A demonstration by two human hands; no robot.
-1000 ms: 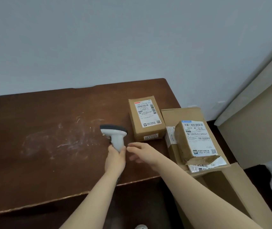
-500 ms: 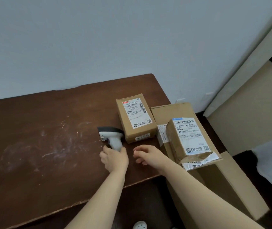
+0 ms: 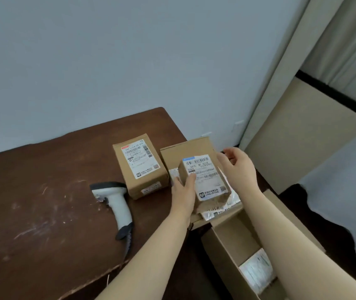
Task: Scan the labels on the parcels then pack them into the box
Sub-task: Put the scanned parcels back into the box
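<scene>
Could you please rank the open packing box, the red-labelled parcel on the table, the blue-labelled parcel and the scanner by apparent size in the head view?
1. Open packing box, though it is nearest and partly hidden.
2. Red-labelled parcel and blue-labelled parcel: too alike to rank.
3. Scanner.

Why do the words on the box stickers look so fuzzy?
Head view: the label on the small parcel is smeared, probably by motion, as the left hand grips it; the right hand hovers beside. The table parcel reads a little sharper. The wide lens bends the wall edges.
</scene>
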